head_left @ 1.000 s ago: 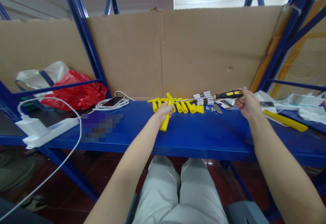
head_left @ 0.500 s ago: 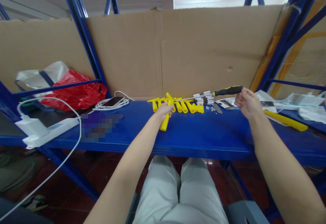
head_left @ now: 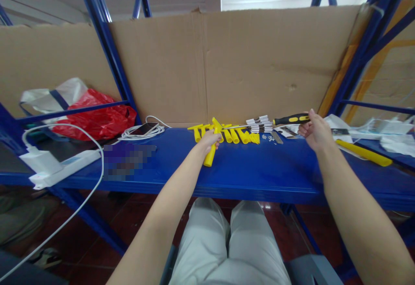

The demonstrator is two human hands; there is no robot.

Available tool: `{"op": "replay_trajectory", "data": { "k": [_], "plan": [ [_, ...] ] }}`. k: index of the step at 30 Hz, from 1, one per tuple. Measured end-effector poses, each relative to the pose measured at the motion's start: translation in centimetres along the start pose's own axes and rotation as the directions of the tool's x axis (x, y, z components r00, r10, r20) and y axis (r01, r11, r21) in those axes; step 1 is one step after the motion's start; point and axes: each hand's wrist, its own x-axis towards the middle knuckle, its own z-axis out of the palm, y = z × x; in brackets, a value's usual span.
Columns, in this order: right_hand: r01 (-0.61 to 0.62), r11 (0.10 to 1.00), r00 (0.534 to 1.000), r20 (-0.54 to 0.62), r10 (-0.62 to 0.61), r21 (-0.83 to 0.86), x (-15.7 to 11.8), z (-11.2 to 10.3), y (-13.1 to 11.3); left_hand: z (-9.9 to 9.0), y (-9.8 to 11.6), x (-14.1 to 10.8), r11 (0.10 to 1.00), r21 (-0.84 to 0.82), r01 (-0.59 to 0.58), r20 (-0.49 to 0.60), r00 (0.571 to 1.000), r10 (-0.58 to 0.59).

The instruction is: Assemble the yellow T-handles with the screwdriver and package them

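My left hand is closed around a yellow T-shaped plastic handle, whose lower end points toward me. In my right hand is the black and yellow grip of a screwdriver, held near its butt end. Its long metal shaft reaches left to the head of the yellow handle; the tip's exact contact is too small to make out. Behind and right of my left hand lie several more yellow handles. Beneath the screwdriver rest striped white and brown pieces and small screws.
A flat metal piece lies near the screws. To the right is a long yellow piece. On the left are a red plastic bag, a coiled white cable and a power strip. Cardboard stands behind the blue shelf.
The screwdriver's grip has turned in my right hand, showing more yellow, and sits slightly lower. My right fingers have shifted around it. My left hand and the yellow handle have stayed put.
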Motion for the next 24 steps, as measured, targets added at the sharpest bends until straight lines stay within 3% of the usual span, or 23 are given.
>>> {"op": "replay_trajectory", "data": {
  "k": [8, 16, 24],
  "plan": [
    [0.018, 1.0, 1.0, -0.013, -0.018, -0.007, 0.08, -0.17, -0.04, 0.0, -0.04, 0.01, 1.0, 0.0, 0.003, -0.001, 1.0, -0.003],
    [0.025, 0.999, 0.997, 0.071, -0.027, 0.041, -0.15, 0.04, -0.4, -0.01, -0.19, 0.08, 1.0, -0.022, -0.012, 0.005, 1.0, 0.012],
    [0.043, 0.999, 0.998, 0.049, -0.043, 0.001, -0.04, -0.41, -0.16, 0.02, -0.04, -0.04, 1.0, -0.002, -0.002, 0.0, 1.0, 0.002]
  ]
}}
